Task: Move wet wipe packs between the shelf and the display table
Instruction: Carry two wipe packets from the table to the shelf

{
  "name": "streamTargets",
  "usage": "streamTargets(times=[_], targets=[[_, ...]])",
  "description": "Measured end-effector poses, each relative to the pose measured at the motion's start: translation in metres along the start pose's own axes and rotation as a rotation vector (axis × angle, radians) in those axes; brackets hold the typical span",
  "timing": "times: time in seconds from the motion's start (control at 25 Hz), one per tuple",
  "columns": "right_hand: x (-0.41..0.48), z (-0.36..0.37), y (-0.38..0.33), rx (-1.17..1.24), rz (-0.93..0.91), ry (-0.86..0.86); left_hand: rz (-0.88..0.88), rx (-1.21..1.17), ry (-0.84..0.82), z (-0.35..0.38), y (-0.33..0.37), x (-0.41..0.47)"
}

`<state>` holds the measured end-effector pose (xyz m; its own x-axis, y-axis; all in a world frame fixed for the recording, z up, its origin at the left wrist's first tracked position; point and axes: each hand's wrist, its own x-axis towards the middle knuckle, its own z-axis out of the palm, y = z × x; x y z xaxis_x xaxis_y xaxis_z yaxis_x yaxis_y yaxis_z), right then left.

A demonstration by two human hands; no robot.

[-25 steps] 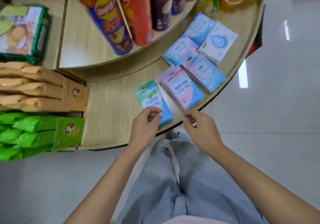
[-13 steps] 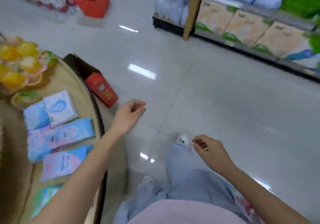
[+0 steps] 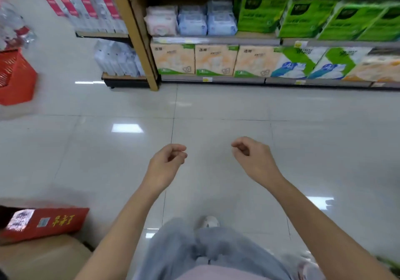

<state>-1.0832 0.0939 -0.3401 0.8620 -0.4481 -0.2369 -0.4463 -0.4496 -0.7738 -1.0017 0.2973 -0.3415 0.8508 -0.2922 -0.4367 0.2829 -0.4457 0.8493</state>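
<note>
I face a store shelf (image 3: 216, 41) across a tiled aisle. On its upper board lie stacked wet wipe packs: a pink-white stack (image 3: 161, 21) and blue stacks (image 3: 206, 21) beside it. My left hand (image 3: 166, 164) and my right hand (image 3: 252, 156) hang in front of me over the floor, well short of the shelf. Both have loosely curled fingers and hold nothing. The display table is out of view except perhaps a wooden corner (image 3: 43, 256) at the lower left.
Green tissue boxes (image 3: 313, 15) fill the shelf to the right, with orange and blue-green paper packs (image 3: 216, 60) on the board below. A wooden post (image 3: 134, 33) stands at the shelf's left end. A red basket (image 3: 15, 78) sits left; a red box (image 3: 45, 222) lies lower left.
I have turned from the display table with its wipe packs toward the shelf. Both hands left the table empty and now hang before me over the aisle floor.
</note>
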Motion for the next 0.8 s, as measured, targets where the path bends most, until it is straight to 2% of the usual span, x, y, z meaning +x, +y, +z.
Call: streamTargets(times=[0.16,0.32,0.48,0.6,0.8], targets=[[0.091,-0.044,-0.021,0.086,-0.029,0.07,-0.068,-0.019,-0.09,0.026,0.024,0.058],[0.182,-0.065,-0.021,0.112,-0.005,0.098,-0.086,-0.009,-0.107,0.039,0.063,0.156],[0.266,-0.083,-0.018,0.066,0.089,0.097,-0.002,0.05,-0.175,0.046,0.14,0.268],[0.318,-0.101,-0.018,0.062,0.148,0.123,0.123,0.109,-0.206,0.048,0.218,0.349],[0.402,-0.135,-0.005,0.053,0.215,0.11,0.266,0.117,-0.189,0.063,0.323,0.459]])
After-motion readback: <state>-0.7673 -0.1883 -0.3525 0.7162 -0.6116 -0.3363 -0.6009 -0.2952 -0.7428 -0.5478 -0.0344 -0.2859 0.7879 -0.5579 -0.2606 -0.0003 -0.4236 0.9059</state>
